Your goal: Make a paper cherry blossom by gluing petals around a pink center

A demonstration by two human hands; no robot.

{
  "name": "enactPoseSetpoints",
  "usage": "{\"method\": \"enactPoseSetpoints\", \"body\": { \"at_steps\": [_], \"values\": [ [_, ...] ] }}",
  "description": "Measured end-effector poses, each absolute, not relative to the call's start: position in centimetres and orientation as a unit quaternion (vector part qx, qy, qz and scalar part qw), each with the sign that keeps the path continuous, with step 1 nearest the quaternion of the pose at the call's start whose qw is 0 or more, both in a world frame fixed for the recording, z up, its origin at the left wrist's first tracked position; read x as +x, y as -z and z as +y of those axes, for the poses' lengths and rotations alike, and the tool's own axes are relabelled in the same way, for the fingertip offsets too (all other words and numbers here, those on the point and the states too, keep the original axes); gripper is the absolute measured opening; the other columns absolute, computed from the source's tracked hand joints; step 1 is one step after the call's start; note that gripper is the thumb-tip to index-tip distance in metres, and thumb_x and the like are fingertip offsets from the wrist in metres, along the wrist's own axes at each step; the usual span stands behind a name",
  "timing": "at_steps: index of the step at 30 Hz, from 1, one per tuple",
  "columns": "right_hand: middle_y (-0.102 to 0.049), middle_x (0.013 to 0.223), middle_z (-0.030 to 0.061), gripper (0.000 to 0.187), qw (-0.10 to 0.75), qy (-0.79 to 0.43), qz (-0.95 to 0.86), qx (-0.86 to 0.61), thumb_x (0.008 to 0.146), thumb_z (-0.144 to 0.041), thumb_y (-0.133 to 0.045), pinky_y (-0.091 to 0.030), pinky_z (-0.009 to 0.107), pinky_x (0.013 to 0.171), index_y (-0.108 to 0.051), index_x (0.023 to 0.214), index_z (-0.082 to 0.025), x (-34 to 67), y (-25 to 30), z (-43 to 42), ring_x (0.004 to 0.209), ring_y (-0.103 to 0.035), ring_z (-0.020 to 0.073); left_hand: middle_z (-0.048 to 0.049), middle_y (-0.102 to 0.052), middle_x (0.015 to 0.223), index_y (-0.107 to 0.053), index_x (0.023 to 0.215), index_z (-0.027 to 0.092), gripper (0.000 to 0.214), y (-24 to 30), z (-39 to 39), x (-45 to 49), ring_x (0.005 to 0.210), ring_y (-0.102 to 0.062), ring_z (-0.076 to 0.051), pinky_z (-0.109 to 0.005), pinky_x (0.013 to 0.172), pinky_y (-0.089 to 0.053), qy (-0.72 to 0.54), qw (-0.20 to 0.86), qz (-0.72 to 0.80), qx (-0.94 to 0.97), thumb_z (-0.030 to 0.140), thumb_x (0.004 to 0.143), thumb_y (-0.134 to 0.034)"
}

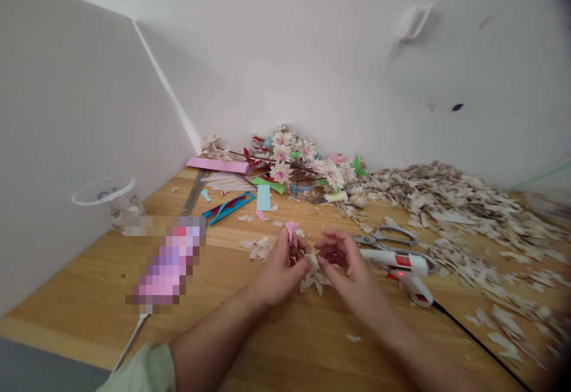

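Both hands are hovering close together over the middle of the bench. The left hand is pinching one pale flower, fingers curled shut, with one pink petal poking up above them. The right hand is gripping the flower's other side with its fingertips, probably to steady it. One glue gun and one pair of scissors are lying just to the right, within easy reach.
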State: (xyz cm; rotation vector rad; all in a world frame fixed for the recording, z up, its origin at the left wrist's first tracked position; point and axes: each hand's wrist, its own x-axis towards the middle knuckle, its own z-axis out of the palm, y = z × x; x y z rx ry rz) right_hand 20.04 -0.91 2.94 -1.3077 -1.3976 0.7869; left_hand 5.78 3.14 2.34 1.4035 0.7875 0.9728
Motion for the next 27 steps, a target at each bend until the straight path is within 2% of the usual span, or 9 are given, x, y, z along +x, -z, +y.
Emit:
{"method": "enactPoseSetpoints", "body": {
  "at_steps": [4, 9, 17, 23, 27],
  "values": [
    [-0.056, 0.092, 0.0027, 0.035, 0.503, -0.422, -0.564, -0.501, 0.074, -0.038, -0.062, -0.052, 0.034, 0.069, -0.046, 0.102, -0.025, 20.2, -2.2, -1.2, 0.075, -0.06, 0.0161, 0.0026, -0.049, 0.076, -0.036, 0.079, 0.022, 0.022, -2.3, 2.9, 5.7, 0.06, -0.044, -0.009, -0.022, 0.053, -0.036, -0.379, 0.606, 0.287, 0.638, 0.024, 0.073, -0.057],
    [-0.055, 0.093, 0.0014, 0.034, 0.51, -0.468, -0.534, -0.485, 0.073, -0.034, -0.062, -0.049, 0.032, 0.07, -0.049, 0.103, -0.026, 20.6, -2.0, -1.6, 0.076, -0.058, 0.0144, 0.0028, -0.046, 0.077, -0.034, 0.08, 0.022, 0.022, -2.9, 2.8, 5.4, 0.06, -0.042, -0.009, -0.023, 0.055, -0.036, -0.337, 0.584, 0.292, 0.678, 0.017, 0.072, -0.055],
    [-0.058, 0.079, -0.0003, 0.03, 0.506, -0.456, -0.541, -0.494, 0.074, -0.034, -0.062, -0.05, 0.032, 0.066, -0.048, 0.099, -0.025, 20.8, -1.7, -1.8, 0.073, -0.059, 0.0163, 0.002, -0.049, 0.078, -0.039, 0.085, 0.022, 0.018, -2.4, 3.1, 4.7, 0.061, -0.045, -0.01, -0.024, 0.055, -0.036, -0.284, 0.488, 0.307, 0.766, 0.017, 0.074, -0.053],
    [-0.062, 0.075, -0.002, 0.031, 0.491, -0.47, -0.534, -0.503, 0.069, -0.029, -0.064, -0.05, 0.031, 0.065, -0.048, 0.095, -0.025, 21.1, -1.3, -1.4, 0.07, -0.062, 0.0157, 0.0015, -0.049, 0.079, -0.039, 0.085, 0.021, 0.018, -2.5, 3.0, 4.8, 0.062, -0.045, -0.01, -0.024, 0.056, -0.038, -0.286, 0.495, 0.312, 0.759, 0.019, 0.074, -0.053],
    [-0.063, 0.072, -0.0037, 0.033, 0.492, -0.492, -0.515, -0.501, 0.066, -0.027, -0.066, -0.049, 0.029, 0.061, -0.048, 0.093, -0.025, 21.2, -1.3, -1.4, 0.066, -0.061, 0.0144, 0.002, -0.047, 0.077, -0.037, 0.08, 0.021, 0.021, -3.1, 3.0, 5.1, 0.061, -0.044, -0.009, -0.023, 0.055, -0.038, -0.323, 0.547, 0.309, 0.708, 0.019, 0.071, -0.056]
  ]
}}
